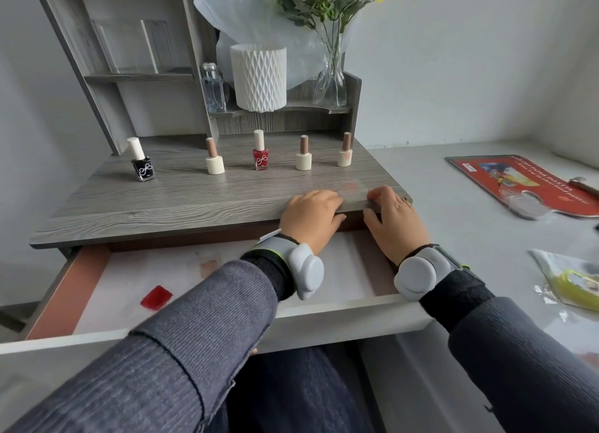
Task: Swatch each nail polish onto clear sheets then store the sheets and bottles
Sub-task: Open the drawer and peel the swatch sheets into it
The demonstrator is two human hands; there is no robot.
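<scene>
- While it lies flat at the front edge of the wooden top [162, 202], the clear sheet [353, 188] shows a faint pink patch.
- The left hand [311, 212] and the right hand [393, 218] each grip one end of it, fingers curled on top, thumbs under the edge.
- Below the hands, the drawer [58, 299] is open, with a red patch [156, 298] inside.
- Farther back stand a black bottle [142, 165], a red bottle [260, 154] and three cream bottles [215, 160].
</scene>
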